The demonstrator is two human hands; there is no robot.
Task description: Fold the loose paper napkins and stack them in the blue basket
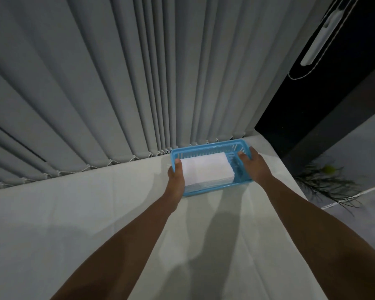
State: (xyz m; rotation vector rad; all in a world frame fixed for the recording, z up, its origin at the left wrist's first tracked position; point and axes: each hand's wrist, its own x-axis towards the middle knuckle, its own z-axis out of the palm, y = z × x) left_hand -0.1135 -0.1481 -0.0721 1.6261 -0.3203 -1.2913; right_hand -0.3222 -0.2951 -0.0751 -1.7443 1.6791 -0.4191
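Note:
The blue basket stands at the far right of the white-covered table, close to the blinds. Inside it lies a stack of folded white paper napkins, filling the left and middle of the basket. My left hand grips the basket's left end, thumb resting on the napkin stack. My right hand holds the basket's right end, thumb hooked over the rim into the bare part of the basket. No loose napkins show on the table.
Grey vertical blinds hang just behind the table's far edge. The table's right edge runs beside the basket; beyond it are a dark door frame and a dark plant sprig on the floor.

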